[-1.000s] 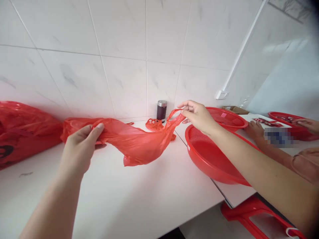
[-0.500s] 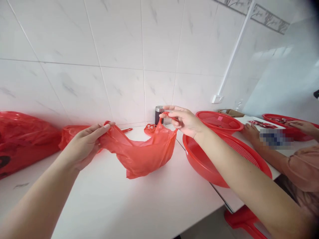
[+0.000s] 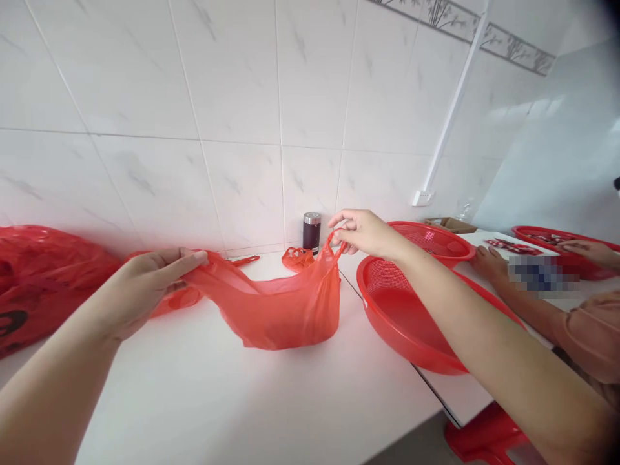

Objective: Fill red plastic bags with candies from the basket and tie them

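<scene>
A thin red plastic bag [image 3: 285,313] is stretched between my two hands above the white table [image 3: 232,407]. My left hand [image 3: 150,278] pinches its left end between thumb and fingers. At the other end, the fingertips of my right hand [image 3: 361,234] grip the bag's handle loops. The bag sags in the middle, and whether anything lies inside cannot be seen. Behind my left hand lies more red plastic [image 3: 177,300], partly hidden by the hand and the bag.
A large red plastic bundle [image 3: 43,284] lies at the left. Against the tiled wall stands a dark tumbler [image 3: 311,232], beside a crumpled red bag [image 3: 297,258]. Red baskets [image 3: 407,361] stand at the right, where a co-worker's hands [image 3: 489,261] rest and work near another red basket [image 3: 552,234].
My left hand has moved left and slightly down, drawing the bag wider. The right hand has shifted slightly right. The view has tilted up a little.
</scene>
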The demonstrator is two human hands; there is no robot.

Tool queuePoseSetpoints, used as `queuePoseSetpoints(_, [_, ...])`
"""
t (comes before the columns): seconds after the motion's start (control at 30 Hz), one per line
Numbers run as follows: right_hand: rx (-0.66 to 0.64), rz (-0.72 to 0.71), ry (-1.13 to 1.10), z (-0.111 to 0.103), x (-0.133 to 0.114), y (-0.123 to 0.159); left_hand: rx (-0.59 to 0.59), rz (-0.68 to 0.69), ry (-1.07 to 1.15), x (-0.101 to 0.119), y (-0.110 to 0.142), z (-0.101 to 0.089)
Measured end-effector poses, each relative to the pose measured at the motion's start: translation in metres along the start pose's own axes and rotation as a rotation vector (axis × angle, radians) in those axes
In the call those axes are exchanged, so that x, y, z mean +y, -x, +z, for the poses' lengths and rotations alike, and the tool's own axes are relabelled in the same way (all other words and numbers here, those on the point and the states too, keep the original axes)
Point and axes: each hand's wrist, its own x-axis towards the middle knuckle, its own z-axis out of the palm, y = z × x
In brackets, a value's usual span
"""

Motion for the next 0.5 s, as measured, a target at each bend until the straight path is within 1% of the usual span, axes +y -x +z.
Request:
queuePoseSetpoints(0.07, [0.0, -0.032, 0.033, -0.007, -0.007, -0.003, 0.017, 0.045, 0.075, 0.008, -0.001, 0.005])
queuePoseSetpoints(0.1, [-0.002, -0.064, 0.036, -0.008, -0.011, -0.004, 0.006, 0.076, 0.147, 0.013, -0.003, 0.01])
queuePoseSetpoints(0.17, [-0.028, -0.14, 0.034, -0.004, -0.022, -0.008, -0.059, 0.135, 0.313, 0.024, -0.005, 0.024])
queuePoseSetpoints(0.23, [-0.053, -0.23, 0.015, 0.007, -0.037, -0.01, -0.131, 0.155, 0.365, 0.035, -0.005, 0.04])
queuePoseSetpoints(0.3, [-0.065, -0.313, -0.027, 0.023, -0.055, -0.012, -0.219, 0.144, 0.256, 0.043, -0.004, 0.056])
queuePoseSetpoints(0.4, [-0.129, -0.429, -0.192, 0.051, -0.076, -0.01, -0.422, 0.081, -0.032, 0.048, -0.002, 0.075])
queuePoseSetpoints(0.47, [-0.148, -0.517, -0.331, 0.068, -0.077, -0.009, -0.481, 0.036, -0.146, 0.045, -0.002, 0.08])
queuePoseSetpoints(0.5, [-0.128, -0.54, -0.375, 0.075, -0.072, -0.008, -0.487, 0.014, -0.155, 0.041, -0.002, 0.08])
